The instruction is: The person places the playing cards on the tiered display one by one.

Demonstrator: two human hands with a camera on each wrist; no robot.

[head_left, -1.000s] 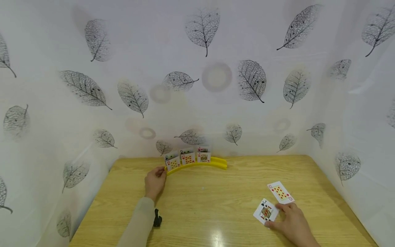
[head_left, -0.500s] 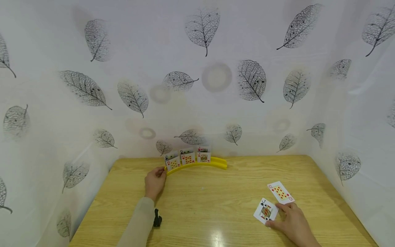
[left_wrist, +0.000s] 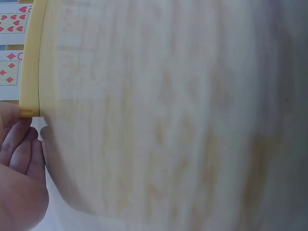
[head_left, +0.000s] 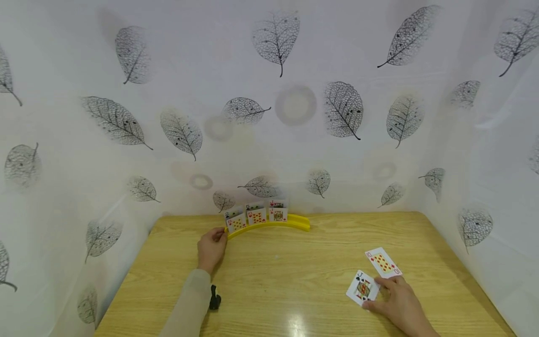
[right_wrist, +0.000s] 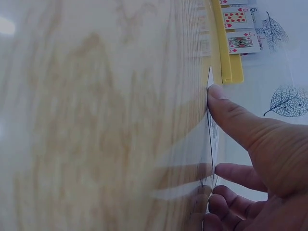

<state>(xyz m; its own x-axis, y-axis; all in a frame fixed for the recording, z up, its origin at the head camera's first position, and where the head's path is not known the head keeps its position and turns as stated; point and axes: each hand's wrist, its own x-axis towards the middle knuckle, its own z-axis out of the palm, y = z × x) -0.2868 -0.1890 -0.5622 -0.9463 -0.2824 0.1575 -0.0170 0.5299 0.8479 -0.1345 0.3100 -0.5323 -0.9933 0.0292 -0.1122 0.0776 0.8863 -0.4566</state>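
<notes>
A yellow curved card holder (head_left: 290,223) stands at the table's far edge with three playing cards (head_left: 257,216) upright in it. My left hand (head_left: 212,247) pinches the holder's left end; in the left wrist view my fingers (left_wrist: 19,149) meet the holder (left_wrist: 32,62) beside the cards (left_wrist: 9,70). A jack card (head_left: 362,288) and a ten of diamonds (head_left: 383,263) lie face up at the front right. My right hand (head_left: 397,304) holds the jack by its edges. The right wrist view shows my thumb (right_wrist: 236,120) on the card (right_wrist: 211,139) and my fingers curled at its lower end.
The wooden table (head_left: 294,271) is walled on three sides by a white leaf-printed curtain (head_left: 294,103). A small black object (head_left: 214,297) lies next to my left sleeve (head_left: 187,309).
</notes>
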